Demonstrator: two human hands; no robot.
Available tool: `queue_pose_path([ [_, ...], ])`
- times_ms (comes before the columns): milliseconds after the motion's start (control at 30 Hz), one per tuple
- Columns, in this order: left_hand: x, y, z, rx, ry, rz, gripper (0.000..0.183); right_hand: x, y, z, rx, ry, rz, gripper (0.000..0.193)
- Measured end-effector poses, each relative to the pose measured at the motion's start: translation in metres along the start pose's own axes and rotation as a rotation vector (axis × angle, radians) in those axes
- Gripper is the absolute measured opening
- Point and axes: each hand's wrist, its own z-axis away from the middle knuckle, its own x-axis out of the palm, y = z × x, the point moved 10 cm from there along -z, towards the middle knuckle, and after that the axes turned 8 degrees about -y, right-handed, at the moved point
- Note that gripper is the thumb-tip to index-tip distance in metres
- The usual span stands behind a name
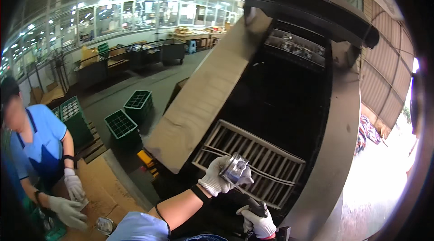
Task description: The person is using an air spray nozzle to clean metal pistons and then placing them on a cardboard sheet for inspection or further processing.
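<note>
My left hand (214,177), in a white knit glove, grips a shiny metal piston (235,167) over the near end of a slatted metal rack (266,150). In the same kind of glove, my right hand (258,223) is closed around a black air blow gun (257,206). Its thin nozzle slants up and left toward the underside of the piston; whether it touches I cannot tell. The rack lies across the dark bed (280,96) of a large machine. Farther up that bed, another metal rack (296,47) carries several shiny parts.
A co-worker in blue stands at left, gloved hands (68,211) over a cardboard-covered table (101,182); another metal piston (105,226) sits there. Green divided crates (120,124) stand on the floor beyond. Wide metal side panels (212,92) flank the bed, under a dark hood (307,8).
</note>
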Motion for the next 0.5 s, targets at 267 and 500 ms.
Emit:
queue_pose_path([
  [267, -0.018, 0.059, 0.107, 0.151, -0.063, 0.268, 0.047, 0.091, 0.012, -0.027, 0.093, -0.38, -0.051, 0.019],
  [500, -0.036, 0.109, 0.212, 0.4, -0.029, 0.138, 0.052, 0.171, 0.033, -0.037, 0.191, -0.641, 0.039, 0.022],
])
